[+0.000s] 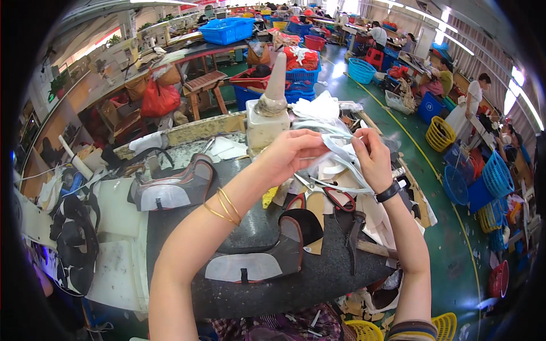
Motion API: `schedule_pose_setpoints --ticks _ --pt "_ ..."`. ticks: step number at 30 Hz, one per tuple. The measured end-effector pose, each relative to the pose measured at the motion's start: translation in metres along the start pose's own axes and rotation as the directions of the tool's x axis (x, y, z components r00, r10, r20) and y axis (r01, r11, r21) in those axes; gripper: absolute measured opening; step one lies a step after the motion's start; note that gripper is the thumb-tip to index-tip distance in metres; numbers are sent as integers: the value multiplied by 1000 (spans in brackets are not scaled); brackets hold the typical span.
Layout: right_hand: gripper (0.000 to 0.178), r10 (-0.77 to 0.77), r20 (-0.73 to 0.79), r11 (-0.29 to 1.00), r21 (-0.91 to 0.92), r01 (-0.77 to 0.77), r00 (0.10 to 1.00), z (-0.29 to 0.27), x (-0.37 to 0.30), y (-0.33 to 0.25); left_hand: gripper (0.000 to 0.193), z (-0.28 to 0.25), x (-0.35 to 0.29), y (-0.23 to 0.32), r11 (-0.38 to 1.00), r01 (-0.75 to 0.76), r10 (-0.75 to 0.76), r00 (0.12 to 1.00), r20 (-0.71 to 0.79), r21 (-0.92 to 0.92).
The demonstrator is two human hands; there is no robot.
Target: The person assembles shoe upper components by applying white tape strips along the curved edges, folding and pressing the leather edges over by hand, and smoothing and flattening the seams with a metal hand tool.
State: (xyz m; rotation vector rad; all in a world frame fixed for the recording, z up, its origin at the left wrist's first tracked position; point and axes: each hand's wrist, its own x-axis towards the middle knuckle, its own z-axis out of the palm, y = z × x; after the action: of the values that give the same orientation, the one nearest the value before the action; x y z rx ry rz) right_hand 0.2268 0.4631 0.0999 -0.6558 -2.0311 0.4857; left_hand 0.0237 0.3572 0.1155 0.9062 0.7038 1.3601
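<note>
Both hands are raised over the far part of the black work table. My left hand (296, 150) pinches one part of a thin whitish strip (340, 150), and my right hand (373, 162) pinches it a short way to the right. More pale strips hang below and behind my fingers. Under the hands lie scissors (330, 196) with red-and-black handles. A grey and black shoe upper (253, 264) with a whitish patch rests on the near table, and a similar upper (170, 187) lies beyond my left forearm.
A white post with a grey cone (276, 85) stands behind the table. A hammer (355, 241) and cut scraps lie at the right. A dark piece (77, 241) is on the pale surface at left. Blue baskets (227, 29), stools and people at work fill the workshop beyond.
</note>
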Motion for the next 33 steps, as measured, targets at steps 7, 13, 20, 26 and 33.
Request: schedule_pose_setpoints --ticks 7,13,20,26,33 --pt "19 250 436 712 522 -469 865 -1 4 -42 27 -3 -25 14 945 116 -70 985 -160 305" --pt "19 158 428 799 474 -370 890 1 5 -44 36 2 -14 -3 946 -121 190 959 -208 302" --pt "25 17 56 973 230 -29 998 10 11 -60 32 21 -12 -13 802 -250 385 911 -149 542" --pt "27 239 346 750 528 -399 907 3 13 -31 21 18 -1 -36 781 -341 440 895 -74 523" --pt "16 -100 165 995 -1 101 981 -6 0 -25 14 16 11 -51 769 -301 399 915 -55 564"
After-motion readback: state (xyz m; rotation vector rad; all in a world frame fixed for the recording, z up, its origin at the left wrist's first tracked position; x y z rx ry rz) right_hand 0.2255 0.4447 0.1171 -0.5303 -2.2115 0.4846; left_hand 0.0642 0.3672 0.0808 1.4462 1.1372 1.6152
